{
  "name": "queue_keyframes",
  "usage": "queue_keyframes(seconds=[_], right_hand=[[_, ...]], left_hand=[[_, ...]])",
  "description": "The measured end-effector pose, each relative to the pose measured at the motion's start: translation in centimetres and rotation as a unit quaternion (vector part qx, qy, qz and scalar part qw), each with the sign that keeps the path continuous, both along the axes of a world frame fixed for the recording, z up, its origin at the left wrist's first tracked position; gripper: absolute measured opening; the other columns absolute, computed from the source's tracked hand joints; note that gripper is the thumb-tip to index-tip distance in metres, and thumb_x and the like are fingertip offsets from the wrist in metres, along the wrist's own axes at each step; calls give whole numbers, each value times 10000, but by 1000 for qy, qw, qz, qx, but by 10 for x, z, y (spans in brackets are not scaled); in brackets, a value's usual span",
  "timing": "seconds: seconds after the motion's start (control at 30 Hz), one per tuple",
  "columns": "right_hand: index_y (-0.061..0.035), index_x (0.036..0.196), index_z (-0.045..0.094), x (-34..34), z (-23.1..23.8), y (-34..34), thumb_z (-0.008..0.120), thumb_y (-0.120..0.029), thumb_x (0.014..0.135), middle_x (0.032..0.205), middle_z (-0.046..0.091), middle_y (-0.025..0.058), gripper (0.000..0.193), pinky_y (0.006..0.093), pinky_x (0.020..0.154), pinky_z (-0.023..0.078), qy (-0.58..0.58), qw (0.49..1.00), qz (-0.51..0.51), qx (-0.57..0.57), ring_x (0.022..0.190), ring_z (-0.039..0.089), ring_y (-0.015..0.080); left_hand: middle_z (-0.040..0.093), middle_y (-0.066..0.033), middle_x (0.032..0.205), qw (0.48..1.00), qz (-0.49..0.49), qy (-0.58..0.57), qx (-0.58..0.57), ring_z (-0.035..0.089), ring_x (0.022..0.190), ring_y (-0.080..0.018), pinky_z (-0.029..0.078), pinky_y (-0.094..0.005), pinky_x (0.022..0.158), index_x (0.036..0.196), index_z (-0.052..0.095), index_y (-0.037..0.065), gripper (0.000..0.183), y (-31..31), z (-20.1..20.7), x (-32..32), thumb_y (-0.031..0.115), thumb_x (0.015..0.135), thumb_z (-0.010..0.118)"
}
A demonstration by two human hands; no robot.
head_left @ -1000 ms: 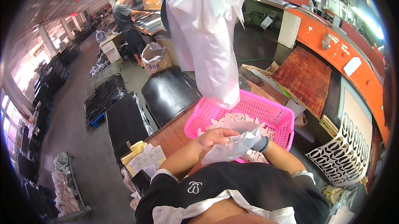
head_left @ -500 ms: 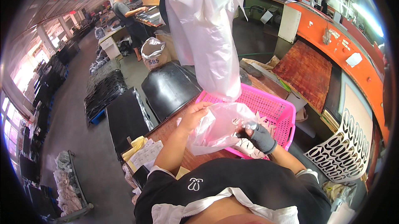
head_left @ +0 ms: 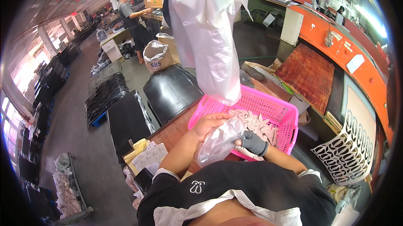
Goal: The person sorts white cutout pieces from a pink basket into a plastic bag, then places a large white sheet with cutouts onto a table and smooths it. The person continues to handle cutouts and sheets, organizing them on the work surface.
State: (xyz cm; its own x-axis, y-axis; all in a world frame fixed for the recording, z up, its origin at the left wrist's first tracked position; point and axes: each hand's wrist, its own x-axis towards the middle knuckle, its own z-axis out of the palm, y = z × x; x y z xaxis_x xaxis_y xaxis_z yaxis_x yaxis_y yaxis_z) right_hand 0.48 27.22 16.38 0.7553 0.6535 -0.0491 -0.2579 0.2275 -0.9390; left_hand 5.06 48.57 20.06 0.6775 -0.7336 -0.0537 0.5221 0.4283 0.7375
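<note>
A clear plastic bag (head_left: 220,143) is bunched up between my two hands in front of my chest. My bare left hand (head_left: 207,126) pinches its upper left side. On the other side, my right hand (head_left: 254,143), in a grey glove that leaves the thumb tip bare, closes on the bag's right edge. Just beyond and partly beneath them stands a pink plastic basket (head_left: 292,126). Inside it lie many small pale beige cut pieces (head_left: 259,126). Whether the bag contains anything is hard to make out.
Over the basket hangs a large bundle of clear plastic bags (head_left: 210,37). Papers (head_left: 147,157) lie left on the wooden bench (head_left: 176,126). Black sheet stacks (head_left: 173,89) stand beyond. A perforated sheet (head_left: 346,152) hangs at right. Another person (head_left: 135,22) stands far left.
The bag, spread wide before, is now gathered smaller. My hands have drawn closer together, my left moving right and slightly down. More of the beige pieces now show.
</note>
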Motion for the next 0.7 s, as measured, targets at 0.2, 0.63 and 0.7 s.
queue_keyframes(seconds=[0.2, 0.63, 0.7], right_hand=[[-23, 880, 628, 5, -8, -19, 570, -88, 818, 814, 596, -3, 107, 229, 698, 431, -21, 992, -111, -64, 769, 522, 66], [-57, 744, 569, 6, -13, -11, 596, -143, 794, 696, 541, -2, 103, 237, 639, 428, 40, 983, -178, -23, 655, 506, 85], [-50, 783, 576, 5, -19, -13, 593, -211, 812, 685, 537, 10, 164, 251, 645, 434, 30, 994, -108, -1, 671, 516, 96]], left_hand=[[565, -100, 1066, 919, 149, -259, 255, 527, 985, -144, 406, -278, 855, 1160, 486, -21, 343, 18, 2, 6, 91, 837, 508], [553, -124, 743, 703, 311, -482, 421, 563, 683, -261, 447, -330, 637, 859, 530, 25, 248, -31, -2, -41, 170, 722, 679], [568, -109, 717, 737, 225, -428, 473, 566, 662, -210, 449, -321, 619, 808, 540, 25, 176, -48, -12, -49, 137, 729, 650]])
